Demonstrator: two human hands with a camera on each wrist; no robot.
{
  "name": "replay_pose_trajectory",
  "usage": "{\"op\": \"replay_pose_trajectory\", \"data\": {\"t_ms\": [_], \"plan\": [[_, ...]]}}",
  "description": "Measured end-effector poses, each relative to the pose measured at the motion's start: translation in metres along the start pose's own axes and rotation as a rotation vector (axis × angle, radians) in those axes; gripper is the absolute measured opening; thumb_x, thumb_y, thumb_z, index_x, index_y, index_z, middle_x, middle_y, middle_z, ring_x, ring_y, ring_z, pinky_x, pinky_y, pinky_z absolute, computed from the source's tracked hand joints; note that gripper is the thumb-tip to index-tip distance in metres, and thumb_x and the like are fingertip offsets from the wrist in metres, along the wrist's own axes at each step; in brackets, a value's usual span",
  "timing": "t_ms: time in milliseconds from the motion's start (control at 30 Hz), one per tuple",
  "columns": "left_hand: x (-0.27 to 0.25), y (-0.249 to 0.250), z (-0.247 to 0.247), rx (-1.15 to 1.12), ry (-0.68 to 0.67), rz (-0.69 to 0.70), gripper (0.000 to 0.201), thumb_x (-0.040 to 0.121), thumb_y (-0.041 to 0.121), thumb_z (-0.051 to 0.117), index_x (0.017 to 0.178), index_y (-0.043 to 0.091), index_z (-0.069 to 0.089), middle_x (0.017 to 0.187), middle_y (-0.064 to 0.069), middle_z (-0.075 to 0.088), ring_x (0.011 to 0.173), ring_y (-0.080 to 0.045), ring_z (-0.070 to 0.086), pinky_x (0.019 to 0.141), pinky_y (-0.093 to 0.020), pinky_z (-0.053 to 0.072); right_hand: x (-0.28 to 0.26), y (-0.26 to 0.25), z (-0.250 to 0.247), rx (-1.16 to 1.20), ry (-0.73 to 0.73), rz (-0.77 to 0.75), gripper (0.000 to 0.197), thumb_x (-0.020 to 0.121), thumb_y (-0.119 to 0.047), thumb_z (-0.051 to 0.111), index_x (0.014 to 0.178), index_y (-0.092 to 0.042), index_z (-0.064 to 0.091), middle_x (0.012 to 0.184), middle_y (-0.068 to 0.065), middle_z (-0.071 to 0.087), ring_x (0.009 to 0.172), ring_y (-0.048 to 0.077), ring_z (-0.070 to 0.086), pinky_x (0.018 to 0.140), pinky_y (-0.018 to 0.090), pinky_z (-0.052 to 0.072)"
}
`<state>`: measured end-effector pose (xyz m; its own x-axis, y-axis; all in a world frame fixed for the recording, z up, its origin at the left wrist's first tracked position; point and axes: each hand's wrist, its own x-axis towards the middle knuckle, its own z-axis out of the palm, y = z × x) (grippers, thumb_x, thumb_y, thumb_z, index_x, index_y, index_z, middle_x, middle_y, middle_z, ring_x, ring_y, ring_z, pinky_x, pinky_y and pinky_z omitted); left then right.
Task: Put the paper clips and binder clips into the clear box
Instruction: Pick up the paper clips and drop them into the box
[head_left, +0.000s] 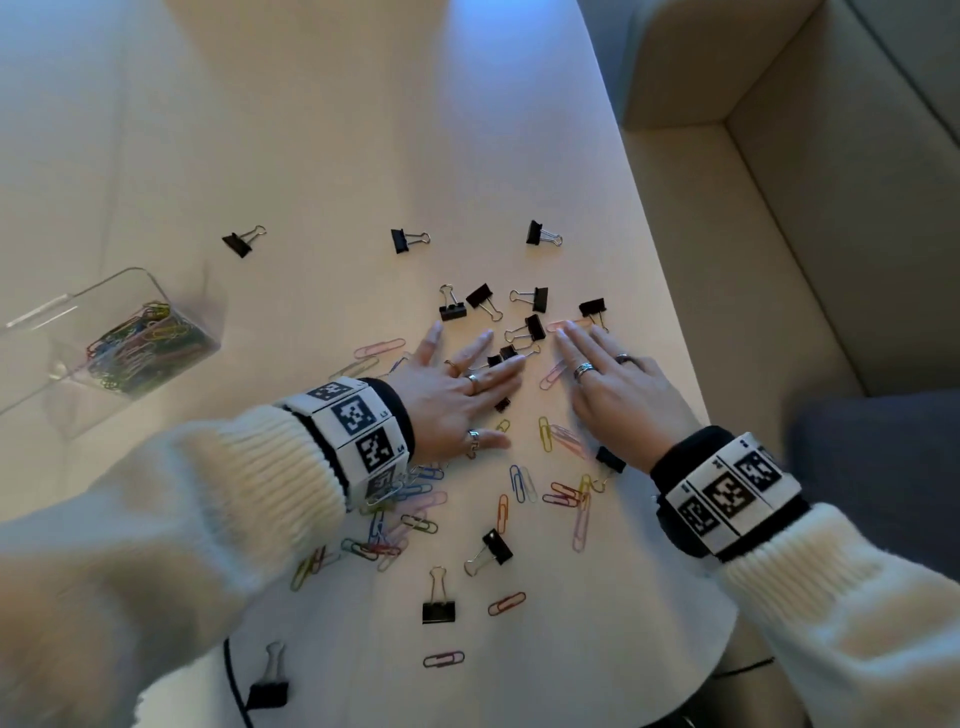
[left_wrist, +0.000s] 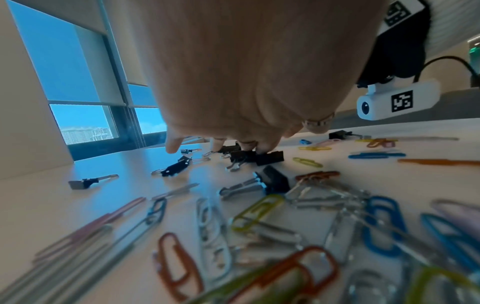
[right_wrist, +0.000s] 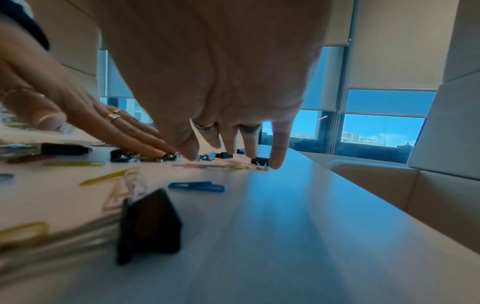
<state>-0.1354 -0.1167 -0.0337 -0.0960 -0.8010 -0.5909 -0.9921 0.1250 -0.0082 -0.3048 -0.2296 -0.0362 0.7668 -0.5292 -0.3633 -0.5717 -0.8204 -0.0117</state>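
Note:
The clear box (head_left: 67, 374) lies tilted at the table's left with several coloured paper clips (head_left: 140, 338) inside. Black binder clips (head_left: 530, 327) and coloured paper clips (head_left: 563, 493) are scattered over the middle of the table. My left hand (head_left: 457, 384) lies flat with fingers spread, its fingertips touching a cluster of binder clips (left_wrist: 267, 158). My right hand (head_left: 618, 389) lies beside it, fingers straight, tips down on the table by a binder clip (right_wrist: 259, 161). Neither hand holds anything. More paper clips (left_wrist: 257, 211) lie under the left wrist.
Three binder clips (head_left: 405, 240) sit in a far row. Others lie near the front edge (head_left: 439, 605). A black cable (head_left: 234, 686) runs off the front left. The table's right edge borders a beige bench (head_left: 831, 234) and a dark cushion (head_left: 883, 467).

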Motion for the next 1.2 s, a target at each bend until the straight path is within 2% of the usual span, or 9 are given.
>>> {"op": "replay_pose_trajectory", "data": {"t_ms": [267,600,800,867,933,1000,1067,1133,1200], "plan": [[0.0,-0.025,-0.005,-0.126,-0.041,-0.128,0.073,0.087,0.065,0.007,0.143,0.028,-0.02,0.151,0.008,-0.027,0.139,-0.022,-0.026,0.11,-0.06,-0.011,-0.005,-0.012,0.0,-0.008,-0.189,-0.012,0.053,0.1,-0.028,0.019,0.146,-0.011,-0.002,0.156,0.006,-0.009,0.144,0.017,-0.004,0.117,0.037,0.011],[-0.049,-0.005,0.016,-0.154,-0.023,-0.17,0.071,0.086,0.064,0.006,0.14,0.028,-0.026,0.144,0.006,-0.037,0.135,-0.021,-0.033,0.11,-0.056,-0.017,0.016,-0.02,-0.004,0.133,-0.177,0.101,0.062,0.099,-0.042,0.017,0.145,-0.008,-0.004,0.155,0.009,-0.012,0.143,0.023,-0.008,0.116,0.036,0.006],[-0.088,-0.001,0.055,-0.229,-0.028,-0.205,0.1,0.055,0.068,-0.039,0.141,0.019,-0.026,0.147,-0.002,-0.033,0.136,-0.025,-0.024,0.108,-0.046,-0.013,-0.027,-0.048,0.001,-0.007,-0.252,-0.037,0.06,0.099,-0.041,0.013,0.145,-0.007,-0.004,0.154,0.011,-0.013,0.143,0.023,-0.007,0.117,0.037,0.004],[-0.1,-0.001,0.057,-0.258,-0.022,-0.262,0.101,0.061,0.067,-0.038,0.144,0.016,-0.013,0.152,-0.004,-0.02,0.138,-0.026,-0.013,0.111,-0.044,-0.001,-0.043,-0.064,0.01,0.014,-0.199,-0.077,0.06,0.099,-0.04,0.016,0.145,-0.003,0.008,0.154,0.014,-0.003,0.143,0.025,0.005,0.116,0.04,0.011],[-0.106,-0.001,0.067,-0.335,-0.007,-0.276,0.105,0.047,0.069,-0.045,0.137,0.019,-0.028,0.142,0.0,-0.037,0.134,-0.025,-0.026,0.11,-0.037,-0.008,-0.052,-0.081,0.015,0.041,-0.161,-0.082,0.061,0.093,-0.038,0.023,0.132,0.004,0.043,0.143,0.021,0.034,0.13,0.03,0.041,0.102,0.045,0.038],[-0.107,0.0,0.075,-0.425,-0.018,-0.271,0.105,0.039,0.073,-0.043,0.13,0.021,-0.035,0.135,0.002,-0.044,0.13,-0.02,-0.033,0.111,-0.032,-0.01,-0.054,-0.093,0.02,0.064,-0.12,-0.094,0.062,0.083,-0.04,0.027,0.114,0.001,0.062,0.126,0.018,0.057,0.113,0.028,0.059,0.085,0.045,0.052],[-0.106,0.002,0.077,-0.471,-0.017,-0.235,0.097,0.052,0.076,-0.024,0.131,0.022,-0.032,0.137,0.003,-0.042,0.13,-0.018,-0.034,0.11,-0.029,-0.01,-0.052,-0.105,0.02,0.049,-0.106,-0.135,0.058,0.081,-0.041,0.034,0.109,-0.002,0.067,0.12,0.016,0.062,0.109,0.027,0.062,0.079,0.044,0.055],[-0.108,0.001,0.077,-0.527,0.04,-0.212,0.096,0.062,0.074,-0.006,0.14,0.021,-0.024,0.141,0.005,-0.035,0.131,-0.013,-0.03,0.109,-0.023,-0.01,-0.049,-0.113,0.016,0.01,-0.047,-0.215,0.042,0.077,-0.04,0.058,0.1,-0.007,0.071,0.114,0.016,0.066,0.103,0.027,0.065,0.075,0.043,0.056],[-0.119,-0.003,0.08,-0.561,0.172,-0.257,0.086,0.079,0.07,0.013,0.147,0.021,-0.008,0.153,0.004,-0.019,0.14,-0.011,-0.016,0.11,-0.019,-0.005,-0.047,-0.117,0.008,0.02,-0.032,-0.234,0.031,0.077,-0.039,0.065,0.094,-0.014,0.072,0.111,0.01,0.067,0.094,0.025,0.068,0.073,0.039,0.057]]}}
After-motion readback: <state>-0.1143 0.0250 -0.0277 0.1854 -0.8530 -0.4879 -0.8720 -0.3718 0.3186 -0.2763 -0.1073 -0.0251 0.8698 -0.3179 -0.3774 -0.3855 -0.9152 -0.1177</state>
